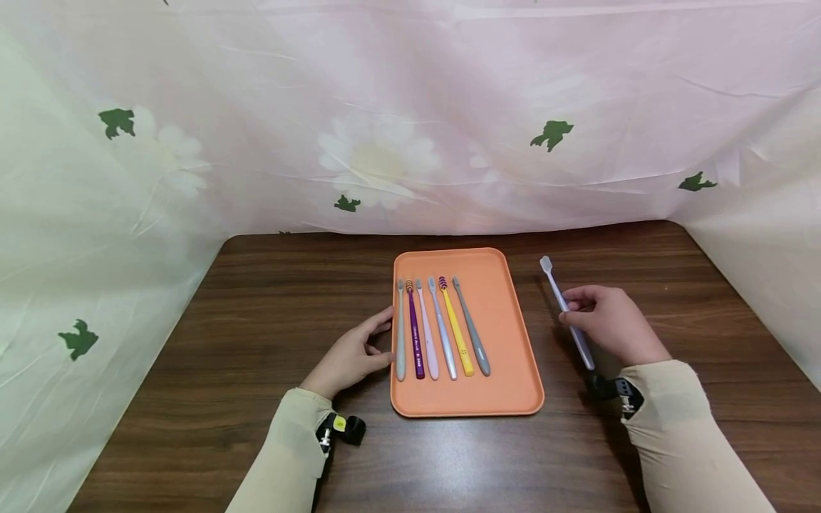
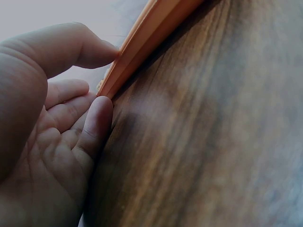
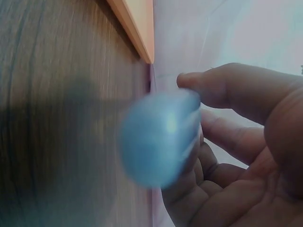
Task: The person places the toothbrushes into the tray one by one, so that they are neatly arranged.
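Observation:
In the head view my right hand (image 1: 609, 320) pinches a pale lilac-blue toothbrush (image 1: 554, 288) above the table, right of the tray. Its head points up and away, and its blurred handle end (image 3: 154, 142) fills the middle of the right wrist view. The left hand (image 1: 353, 356) touches the left edge of an orange tray (image 1: 513, 385), thumb and a fingertip against the rim (image 2: 137, 47). Side by side in the tray lie several toothbrushes: grey-green (image 1: 400, 335), purple (image 1: 414, 331), lilac (image 1: 427, 331), pale blue (image 1: 442, 331), yellow (image 1: 456, 324) and dark grey (image 1: 471, 328).
A dark wooden table (image 1: 256, 335) carries the tray at its middle. Pale flowered cloth (image 1: 385, 114) hangs behind the table and along both sides. Each wrist wears a small black camera mount (image 1: 343, 429).

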{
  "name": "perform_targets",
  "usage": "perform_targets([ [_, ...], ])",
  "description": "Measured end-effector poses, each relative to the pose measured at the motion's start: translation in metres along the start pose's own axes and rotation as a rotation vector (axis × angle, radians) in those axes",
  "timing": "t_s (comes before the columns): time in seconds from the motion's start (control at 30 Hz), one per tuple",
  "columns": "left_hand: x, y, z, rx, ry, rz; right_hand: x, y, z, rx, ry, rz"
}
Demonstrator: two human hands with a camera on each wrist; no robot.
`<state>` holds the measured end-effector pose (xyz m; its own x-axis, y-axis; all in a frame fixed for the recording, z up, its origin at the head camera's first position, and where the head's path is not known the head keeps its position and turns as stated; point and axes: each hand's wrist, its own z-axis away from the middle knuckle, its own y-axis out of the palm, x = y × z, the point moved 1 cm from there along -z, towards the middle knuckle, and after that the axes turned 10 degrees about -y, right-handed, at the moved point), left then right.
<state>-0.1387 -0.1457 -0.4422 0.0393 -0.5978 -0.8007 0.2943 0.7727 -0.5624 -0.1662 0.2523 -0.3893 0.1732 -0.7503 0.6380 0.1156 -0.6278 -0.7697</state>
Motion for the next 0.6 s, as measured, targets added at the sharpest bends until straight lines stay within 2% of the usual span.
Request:
perform_targets([
  [0.4,0.000,-0.001,0.001,-0.004,-0.011,0.003,0.004,0.006,-0.003,0.016,0.010,-0.023],
  [0.6,-0.001,0.000,0.001,-0.007,0.004,0.012,0.001,0.011,-0.002,0.030,0.009,-0.042],
])
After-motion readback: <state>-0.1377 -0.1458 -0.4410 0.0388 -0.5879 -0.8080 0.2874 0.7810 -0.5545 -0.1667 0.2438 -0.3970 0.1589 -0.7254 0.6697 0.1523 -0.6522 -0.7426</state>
